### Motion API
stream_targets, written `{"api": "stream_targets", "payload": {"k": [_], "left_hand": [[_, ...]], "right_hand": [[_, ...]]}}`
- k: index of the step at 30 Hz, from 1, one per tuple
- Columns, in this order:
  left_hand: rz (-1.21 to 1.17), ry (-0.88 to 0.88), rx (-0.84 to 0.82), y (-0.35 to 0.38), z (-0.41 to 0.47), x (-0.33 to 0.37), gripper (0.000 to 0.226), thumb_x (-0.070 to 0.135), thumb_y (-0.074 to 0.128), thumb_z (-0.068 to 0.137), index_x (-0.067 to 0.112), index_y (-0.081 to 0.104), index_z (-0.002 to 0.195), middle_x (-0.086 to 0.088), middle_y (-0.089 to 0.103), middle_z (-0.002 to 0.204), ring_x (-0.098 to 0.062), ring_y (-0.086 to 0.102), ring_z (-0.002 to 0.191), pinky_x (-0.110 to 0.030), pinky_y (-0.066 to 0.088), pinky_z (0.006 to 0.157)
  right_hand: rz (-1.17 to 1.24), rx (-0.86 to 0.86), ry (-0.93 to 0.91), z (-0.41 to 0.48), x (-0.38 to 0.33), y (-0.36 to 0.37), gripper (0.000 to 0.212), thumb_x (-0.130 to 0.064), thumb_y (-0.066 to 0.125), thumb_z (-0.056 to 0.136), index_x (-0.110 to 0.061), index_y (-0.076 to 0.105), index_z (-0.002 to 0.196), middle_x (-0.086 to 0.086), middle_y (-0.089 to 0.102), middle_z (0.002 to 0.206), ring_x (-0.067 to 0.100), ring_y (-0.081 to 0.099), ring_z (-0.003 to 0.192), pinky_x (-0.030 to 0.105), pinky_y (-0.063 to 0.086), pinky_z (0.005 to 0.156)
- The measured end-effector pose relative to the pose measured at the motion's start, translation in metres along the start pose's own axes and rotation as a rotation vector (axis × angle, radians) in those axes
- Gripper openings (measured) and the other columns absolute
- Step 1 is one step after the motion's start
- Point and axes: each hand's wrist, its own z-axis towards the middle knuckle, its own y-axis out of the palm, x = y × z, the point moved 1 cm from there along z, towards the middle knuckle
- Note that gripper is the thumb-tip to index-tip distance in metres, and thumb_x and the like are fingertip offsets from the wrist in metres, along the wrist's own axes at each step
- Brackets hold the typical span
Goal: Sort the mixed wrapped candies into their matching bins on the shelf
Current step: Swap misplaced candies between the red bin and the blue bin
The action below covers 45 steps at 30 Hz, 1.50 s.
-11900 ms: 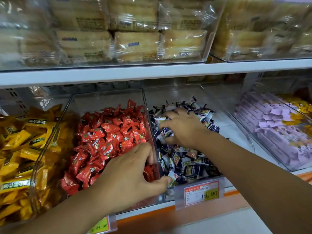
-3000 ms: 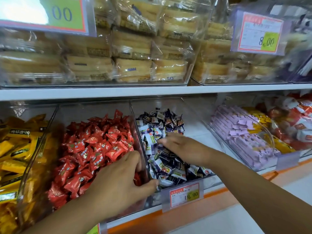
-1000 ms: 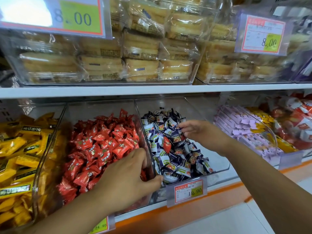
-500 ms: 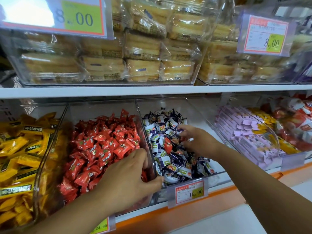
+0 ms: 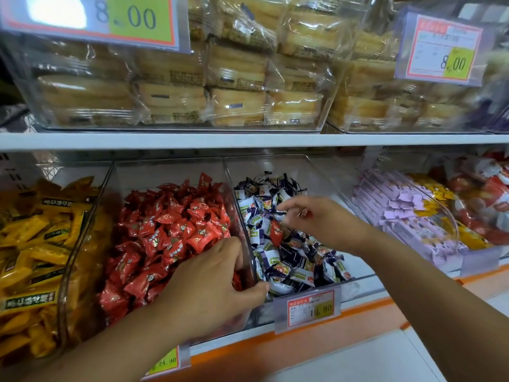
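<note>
A stray red candy lies on the heap of blue-and-white candies in the middle bin, a clear tub on the lower shelf. It sits toward the left of that heap, close to the wall shared with the neighbouring tub.

The right hand hovers just above and to the right of the stray, with its fingers curled downward and the forefinger reaching left over the wrappers. Something small glints between its fingers, but whether it grasps anything cannot be told.

The left hand is clenched on the front right corner of the red-candy bin. Its fingers are hooked inside over the red candies, and its thumb presses the outside of the wall on the middle bin's side.

A price tag reading 19.90 hangs at the front of the middle bin. To the left of the red tub is a tub of yellow candies, and to the right of the middle bin is one of pale purple bars.

Above the white shelf board, clear-wrapped cakes are stacked in larger clear tubs. An 8.00 tag is fixed at the upper right.
</note>
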Motion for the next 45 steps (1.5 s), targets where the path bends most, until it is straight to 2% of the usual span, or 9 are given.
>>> {"api": "stream_targets", "payload": {"k": [8, 13, 17, 21, 25, 28, 34, 41, 45], "left_hand": [[-0.004, 0.014, -0.008, 0.000, 0.000, -0.003, 0.050, 0.076, 0.045, 0.077, 0.028, 0.038, 0.092, 0.009, 0.046, 0.086, -0.010, 0.043, 0.067, -0.028, 0.037, 0.062], [0.019, 0.006, -0.046, -0.002, 0.000, -0.003, 0.052, 0.076, 0.044, 0.077, 0.027, 0.037, 0.094, 0.010, 0.043, 0.090, -0.008, 0.041, 0.069, -0.032, 0.036, 0.064], [0.015, 0.016, -0.044, -0.003, -0.001, -0.004, 0.051, 0.075, 0.045, 0.078, 0.028, 0.038, 0.096, 0.012, 0.043, 0.091, -0.007, 0.043, 0.072, -0.031, 0.038, 0.066], [0.015, 0.023, -0.041, -0.002, -0.001, -0.006, 0.050, 0.075, 0.045, 0.079, 0.029, 0.038, 0.095, 0.012, 0.042, 0.090, -0.006, 0.043, 0.072, -0.033, 0.041, 0.069], [0.019, 0.016, -0.042, -0.002, -0.001, -0.004, 0.049, 0.074, 0.046, 0.079, 0.028, 0.037, 0.093, 0.011, 0.042, 0.087, -0.006, 0.041, 0.068, -0.032, 0.036, 0.064], [0.029, 0.015, -0.027, -0.003, 0.000, -0.002, 0.048, 0.073, 0.047, 0.079, 0.028, 0.037, 0.092, 0.010, 0.043, 0.086, -0.007, 0.042, 0.068, -0.032, 0.034, 0.062], [0.018, 0.021, -0.013, -0.002, -0.002, -0.003, 0.049, 0.074, 0.045, 0.078, 0.027, 0.038, 0.092, 0.010, 0.045, 0.087, -0.009, 0.045, 0.069, -0.030, 0.034, 0.061], [0.001, 0.029, -0.046, -0.001, -0.001, -0.005, 0.050, 0.077, 0.042, 0.076, 0.029, 0.036, 0.090, 0.010, 0.046, 0.089, -0.009, 0.044, 0.067, -0.029, 0.037, 0.063], [-0.016, 0.033, -0.050, -0.002, -0.001, -0.005, 0.049, 0.077, 0.042, 0.076, 0.030, 0.036, 0.091, 0.010, 0.046, 0.087, -0.009, 0.043, 0.066, -0.029, 0.037, 0.062]], "right_hand": [[0.013, 0.065, -0.021, 0.004, -0.019, 0.002, 0.018, -0.021, 0.067, 0.090, -0.031, 0.065, 0.104, -0.012, 0.062, 0.099, -0.002, 0.057, 0.067, 0.006, 0.040, 0.051], [0.233, 0.061, -0.225, 0.019, -0.063, 0.022, 0.025, -0.015, 0.064, 0.091, -0.037, 0.064, 0.104, -0.012, 0.064, 0.096, -0.007, 0.055, 0.074, 0.010, 0.043, 0.069], [0.309, -0.016, -0.242, 0.028, -0.071, 0.039, 0.044, -0.017, 0.059, 0.095, -0.054, 0.052, 0.119, -0.014, 0.062, 0.123, -0.001, 0.057, 0.115, 0.021, 0.043, 0.100], [0.420, -0.058, -0.260, 0.019, -0.060, 0.032, 0.049, -0.005, 0.051, 0.098, -0.035, 0.046, 0.137, -0.019, 0.050, 0.137, -0.019, 0.048, 0.115, 0.003, 0.039, 0.092], [0.474, 0.030, -0.226, 0.010, -0.046, 0.032, 0.038, -0.003, 0.052, 0.097, -0.030, 0.054, 0.124, -0.009, 0.059, 0.131, 0.000, 0.057, 0.117, 0.023, 0.047, 0.101], [0.562, 0.052, -0.248, 0.007, -0.051, 0.037, 0.031, 0.003, 0.052, 0.095, -0.020, 0.057, 0.116, 0.005, 0.065, 0.121, 0.007, 0.064, 0.109, 0.019, 0.050, 0.092], [0.324, 0.062, -0.245, 0.015, -0.052, 0.035, 0.034, -0.004, 0.052, 0.097, -0.033, 0.057, 0.114, -0.006, 0.062, 0.123, 0.002, 0.057, 0.116, 0.018, 0.045, 0.098], [-0.023, -0.014, -0.111, 0.004, -0.011, 0.012, 0.012, -0.028, 0.061, 0.094, -0.037, 0.068, 0.097, -0.026, 0.062, 0.107, -0.016, 0.054, 0.100, 0.005, 0.038, 0.079], [-0.133, -0.280, -0.025, -0.012, 0.001, -0.008, 0.024, -0.031, 0.072, 0.085, -0.048, 0.067, 0.102, -0.024, 0.040, 0.137, -0.003, 0.036, 0.129, 0.018, 0.028, 0.100]]}}
